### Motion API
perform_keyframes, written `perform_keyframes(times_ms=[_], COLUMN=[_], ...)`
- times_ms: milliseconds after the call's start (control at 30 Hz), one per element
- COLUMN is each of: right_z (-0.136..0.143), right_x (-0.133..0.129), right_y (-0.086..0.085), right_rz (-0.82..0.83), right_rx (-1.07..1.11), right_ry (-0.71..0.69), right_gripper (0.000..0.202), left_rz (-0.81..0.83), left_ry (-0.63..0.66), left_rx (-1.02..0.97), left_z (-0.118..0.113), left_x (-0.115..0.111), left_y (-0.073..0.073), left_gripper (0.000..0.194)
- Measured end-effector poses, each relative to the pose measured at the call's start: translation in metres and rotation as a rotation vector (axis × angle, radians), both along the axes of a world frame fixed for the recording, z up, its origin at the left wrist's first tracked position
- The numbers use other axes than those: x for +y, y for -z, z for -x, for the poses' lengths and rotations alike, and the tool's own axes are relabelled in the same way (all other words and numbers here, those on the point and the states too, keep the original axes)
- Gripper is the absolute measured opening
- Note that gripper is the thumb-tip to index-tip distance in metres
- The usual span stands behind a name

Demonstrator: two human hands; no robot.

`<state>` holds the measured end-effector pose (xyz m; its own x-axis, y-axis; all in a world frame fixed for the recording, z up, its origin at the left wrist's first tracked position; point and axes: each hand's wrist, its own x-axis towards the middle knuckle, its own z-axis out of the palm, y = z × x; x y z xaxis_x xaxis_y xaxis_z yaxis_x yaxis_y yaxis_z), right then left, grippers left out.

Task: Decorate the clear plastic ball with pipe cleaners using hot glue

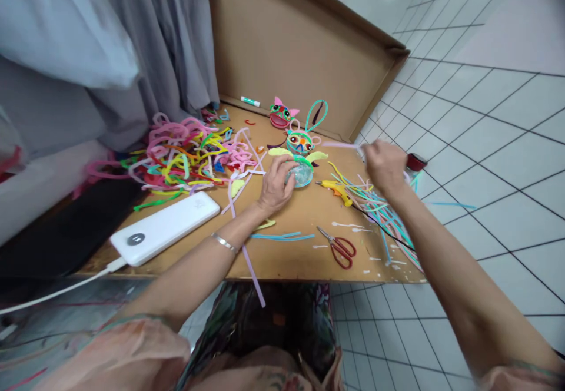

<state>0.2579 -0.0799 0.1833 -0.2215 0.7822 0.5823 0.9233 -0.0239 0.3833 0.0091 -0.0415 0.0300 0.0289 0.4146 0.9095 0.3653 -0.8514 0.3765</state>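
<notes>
My left hand (pixel 277 186) is closed at the left rim of a round, clear-looking piece with a green edge (pixel 302 174). Yellow ear-like pipe cleaner shapes (pixel 318 156) stick out from its far side. My right hand (pixel 385 166), slightly blurred, is a fist raised over the table's right side. From it a pale purple pipe cleaner (pixel 339 145) points left. Behind the round piece sits a pipe cleaner animal face with a teal loop (pixel 300 142), and farther back a red one with pink ears (pixel 281 114).
A yellow glue gun (pixel 338 192) lies beside loose pipe cleaners (pixel 375 199). Red-handled scissors (pixel 342 251) rest near the front edge. At left are a colourful pipe cleaner heap (pixel 189 149) and a white power bank (pixel 165 229). A cardboard wall (pixel 291 43) stands behind.
</notes>
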Motion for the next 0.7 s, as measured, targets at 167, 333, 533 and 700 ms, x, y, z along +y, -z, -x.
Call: perform_keyframes(times_ms=[167,333,533,700], right_z=[0.098,0.114,0.113,0.123], right_x=[-0.009,-0.011,-0.013,-0.009], right_y=[0.047,0.07,0.079,0.083], right_rz=[0.088,0.041,0.001,-0.092], right_rx=[-0.205,-0.114,-0.035,0.022], right_ry=[-0.206,-0.215,-0.242,-0.286], right_gripper=[0.027,0.026,0.025,0.029], left_rz=[-0.139,-0.132,-0.129,-0.039], left_ry=[-0.013,-0.07,-0.038,0.023], left_rx=[0.165,0.171,0.154,0.154], left_z=[0.006,0.013,0.012,0.016], left_x=[0.008,0.016,0.003,0.014], left_y=[-0.002,0.0,-0.012,-0.004], left_gripper=[0.027,0.024,0.025,0.031])
